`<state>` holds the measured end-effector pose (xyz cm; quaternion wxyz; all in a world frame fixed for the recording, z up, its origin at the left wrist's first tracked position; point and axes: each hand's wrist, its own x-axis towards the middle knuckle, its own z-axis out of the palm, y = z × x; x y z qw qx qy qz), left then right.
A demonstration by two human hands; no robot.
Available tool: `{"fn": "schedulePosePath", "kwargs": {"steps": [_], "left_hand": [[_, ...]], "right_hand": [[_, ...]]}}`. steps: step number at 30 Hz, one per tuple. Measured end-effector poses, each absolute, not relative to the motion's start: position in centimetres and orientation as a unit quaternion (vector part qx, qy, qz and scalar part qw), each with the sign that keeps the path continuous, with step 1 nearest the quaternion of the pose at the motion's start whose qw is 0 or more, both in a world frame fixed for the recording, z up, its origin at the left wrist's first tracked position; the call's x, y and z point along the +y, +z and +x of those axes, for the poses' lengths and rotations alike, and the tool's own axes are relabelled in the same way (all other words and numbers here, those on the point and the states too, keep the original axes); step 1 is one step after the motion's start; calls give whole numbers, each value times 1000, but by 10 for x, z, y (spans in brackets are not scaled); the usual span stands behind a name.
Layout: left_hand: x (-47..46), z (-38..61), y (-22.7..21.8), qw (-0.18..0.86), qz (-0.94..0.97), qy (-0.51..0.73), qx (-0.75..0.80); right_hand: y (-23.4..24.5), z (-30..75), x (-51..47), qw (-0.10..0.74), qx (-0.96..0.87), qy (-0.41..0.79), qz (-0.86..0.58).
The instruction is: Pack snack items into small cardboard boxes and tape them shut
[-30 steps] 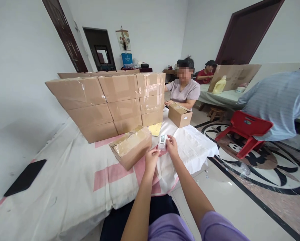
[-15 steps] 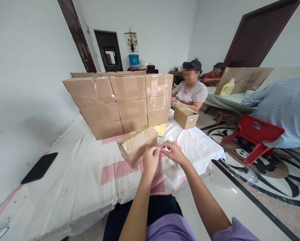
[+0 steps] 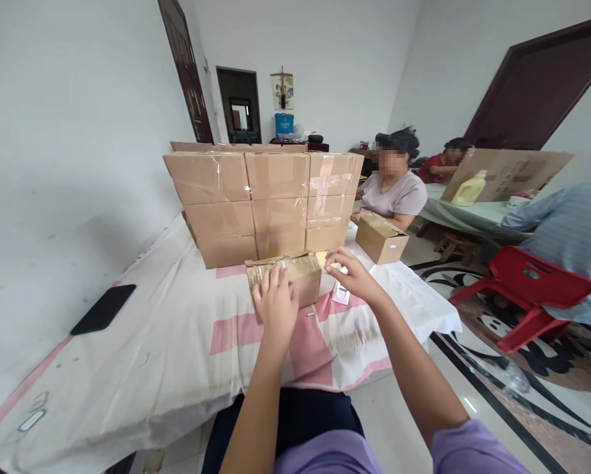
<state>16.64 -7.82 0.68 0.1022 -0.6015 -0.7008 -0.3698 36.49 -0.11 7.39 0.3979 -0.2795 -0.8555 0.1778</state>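
Note:
A taped cardboard box [image 3: 306,276] stands on the cloth-covered table [image 3: 172,342] in front of me. My left hand [image 3: 276,299] lies against its near side, fingers spread over the top edge, holding nothing. Just right of the box my right hand [image 3: 352,275] hovers with fingers bent and apart, and I see nothing in them. Below that hand lies a white card [image 3: 341,293] with a dark mark. A tiny pale piece [image 3: 310,315] rests on the cloth in front of the box.
Stacked cardboard boxes [image 3: 276,204] rise behind the near box. Another box [image 3: 382,238] sits to the right before a seated person [image 3: 394,191]. A black flat object [image 3: 104,309] lies far left. A red chair [image 3: 542,283] stands right, by a person in blue.
My hands have parted from a pinch together. The left has moved left onto the box, which now sits turned more squarely to me; the right has risen slightly. The view has shifted left.

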Motion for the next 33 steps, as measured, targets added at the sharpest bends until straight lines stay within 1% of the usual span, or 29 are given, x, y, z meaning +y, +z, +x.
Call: {"fn": "schedulePosePath", "kwargs": {"steps": [4, 7, 10, 13, 19, 24, 29, 33], "left_hand": [[-79, 145, -6, 105, -617, -302, -719], [-83, 141, -14, 112, -626, -286, -717], [-85, 141, -12, 124, -629, -275, -717], [-80, 135, -6, 122, -634, -279, -711], [-64, 117, 8, 83, -680, -265, -679], [-60, 108, 12, 72, -698, -247, -668], [-58, 104, 8, 68, -706, -249, -660], [-58, 106, 5, 63, -700, -244, -668]], "right_hand": [[89, 340, 20, 314, -899, 184, -243], [82, 314, 39, 272, -911, 191, -244], [69, 291, 54, 247, -912, 204, -256], [61, 279, 63, 240, -908, 221, -263], [58, 272, 70, 264, -890, 270, -256], [47, 262, 78, 256, -862, 307, -313], [39, 256, 82, 249, -860, 256, -363], [42, 255, 79, 216, -874, 214, -379]]}}
